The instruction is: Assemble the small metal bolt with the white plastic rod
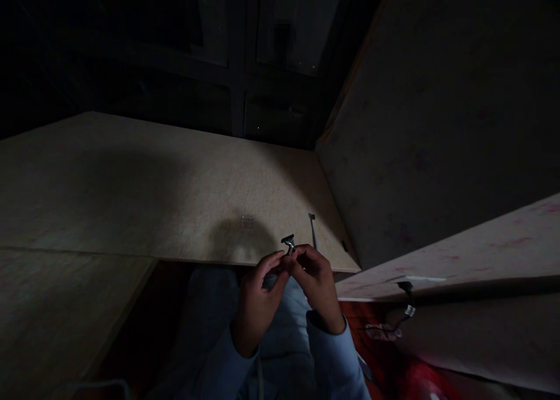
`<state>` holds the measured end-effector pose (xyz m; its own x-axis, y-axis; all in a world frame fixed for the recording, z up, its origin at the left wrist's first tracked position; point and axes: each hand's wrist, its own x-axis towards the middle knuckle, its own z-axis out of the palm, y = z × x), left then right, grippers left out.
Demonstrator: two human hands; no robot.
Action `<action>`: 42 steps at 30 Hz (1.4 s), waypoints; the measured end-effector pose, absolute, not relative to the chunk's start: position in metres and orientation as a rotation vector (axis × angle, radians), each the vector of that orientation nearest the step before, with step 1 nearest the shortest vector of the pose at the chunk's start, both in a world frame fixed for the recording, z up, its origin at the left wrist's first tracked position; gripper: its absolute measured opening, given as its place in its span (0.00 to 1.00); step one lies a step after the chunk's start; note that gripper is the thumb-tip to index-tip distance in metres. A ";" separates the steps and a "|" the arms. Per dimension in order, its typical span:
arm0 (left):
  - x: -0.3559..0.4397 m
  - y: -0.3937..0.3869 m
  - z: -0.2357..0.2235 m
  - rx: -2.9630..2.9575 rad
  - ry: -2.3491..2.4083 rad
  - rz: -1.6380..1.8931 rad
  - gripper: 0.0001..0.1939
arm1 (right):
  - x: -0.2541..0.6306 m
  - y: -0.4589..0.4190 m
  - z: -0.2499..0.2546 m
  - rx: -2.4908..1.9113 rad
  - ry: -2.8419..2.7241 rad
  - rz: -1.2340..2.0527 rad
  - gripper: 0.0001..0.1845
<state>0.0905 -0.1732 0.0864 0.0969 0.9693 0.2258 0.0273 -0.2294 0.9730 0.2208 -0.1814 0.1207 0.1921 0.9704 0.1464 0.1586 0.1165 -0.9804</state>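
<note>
A razor (289, 242) with a dark head and a shiny metal neck sticks up between my hands, just over the front edge of the ledge. My left hand (259, 301) closes round its lower part with thumb and fingers, and a dark piece of the handle shows inside the palm. From the other side, my right hand (318, 279) pinches the razor just below the neck. Fingers hide most of the handle. Beyond my right hand lies a thin, white-handled razor-like item (314, 228). To the left, a small clear plastic piece (247, 221) rests on the ledge.
The pale marble-patterned ledge (144, 184) runs under a dark window (238, 67). A patterned wall (437, 108) closes off the right side. Lower right, a black plug and cord (406, 286) hang from the wall. My legs (210, 318) are under the ledge's edge.
</note>
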 end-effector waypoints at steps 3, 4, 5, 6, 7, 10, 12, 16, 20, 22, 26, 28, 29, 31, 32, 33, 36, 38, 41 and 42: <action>0.094 -0.175 0.085 1.469 1.073 1.175 0.19 | 0.231 -0.179 0.118 -1.317 -1.139 0.847 0.10; 0.094 -0.176 0.084 1.480 1.082 1.150 0.19 | 0.236 -0.178 0.117 -1.327 -1.106 0.823 0.11; 0.094 -0.175 0.084 1.491 1.088 1.133 0.19 | 0.242 -0.177 0.117 -1.343 -1.074 0.801 0.12; 0.094 -0.174 0.083 1.503 1.093 1.120 0.18 | 0.249 -0.177 0.117 -1.369 -1.045 0.783 0.13; 0.093 -0.173 0.081 1.514 1.096 1.108 0.18 | 0.256 -0.176 0.117 -1.403 -1.021 0.770 0.14; 0.090 -0.168 0.073 1.543 1.104 1.066 0.16 | 0.280 -0.175 0.117 -1.527 -1.003 0.689 0.17; 0.088 -0.164 0.067 1.561 1.110 1.025 0.15 | 0.298 -0.174 0.115 -1.609 -1.040 0.615 0.19; 0.086 -0.159 0.058 1.621 1.119 0.948 0.14 | 0.334 -0.165 0.104 -1.842 -1.181 0.476 0.22; 0.085 -0.157 0.055 1.669 1.129 0.920 0.13 | 0.363 -0.149 0.094 -2.154 -1.349 0.351 0.18; 0.085 -0.156 0.053 1.683 1.126 0.905 0.13 | 0.371 -0.139 0.090 -2.305 -1.420 0.303 0.16; 0.082 -0.155 0.048 1.718 1.125 0.874 0.12 | 0.373 -0.121 0.084 -2.486 -1.539 0.269 0.15; 0.081 -0.155 0.045 1.736 1.133 0.848 0.12 | 0.372 -0.113 0.082 -2.535 -1.583 0.265 0.13; 0.080 -0.155 0.044 1.742 1.136 0.830 0.12 | 0.371 -0.110 0.081 -2.552 -1.601 0.262 0.13; 0.078 -0.155 0.042 1.746 1.140 0.795 0.12 | 0.371 -0.105 0.080 -2.579 -1.628 0.267 0.13; 0.077 -0.155 0.041 1.742 1.142 0.784 0.12 | 0.371 -0.103 0.080 -2.589 -1.635 0.276 0.13; 0.076 -0.155 0.040 1.737 1.144 0.776 0.12 | 0.371 -0.102 0.079 -2.598 -1.640 0.285 0.14; 0.074 -0.154 0.039 1.726 1.151 0.766 0.13 | 0.372 -0.099 0.080 -2.621 -1.642 0.303 0.14; 0.073 -0.153 0.039 1.728 1.147 0.762 0.13 | 0.372 -0.099 0.081 -2.627 -1.646 0.307 0.14; 0.073 -0.153 0.038 1.723 1.141 0.766 0.14 | 0.371 -0.104 0.083 -2.636 -1.640 0.280 0.15; 0.073 -0.153 0.038 1.718 1.139 0.768 0.14 | 0.370 -0.108 0.084 -2.636 -1.631 0.260 0.16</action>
